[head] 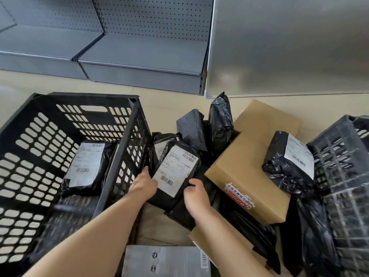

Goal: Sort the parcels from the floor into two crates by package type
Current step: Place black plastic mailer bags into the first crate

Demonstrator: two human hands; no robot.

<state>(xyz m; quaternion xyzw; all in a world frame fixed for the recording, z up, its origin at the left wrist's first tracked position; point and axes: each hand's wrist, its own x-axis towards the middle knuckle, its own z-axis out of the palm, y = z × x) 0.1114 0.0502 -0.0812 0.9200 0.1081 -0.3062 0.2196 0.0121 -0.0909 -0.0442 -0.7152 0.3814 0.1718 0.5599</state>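
Floor pile (201, 136): both hands (144, 181) on black parcel (175, 172).

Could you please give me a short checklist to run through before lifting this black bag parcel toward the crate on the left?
1. Left hand on the labelled black bag parcel: ok, at its left edge.
2. Right hand gripping it: ok, fingers curled at its lower right.
3. Left crate has room: ok, one black bag visible inside.
4. Same package type: ok.
5. Cardboard box out of the path: ok, it lies to the right.
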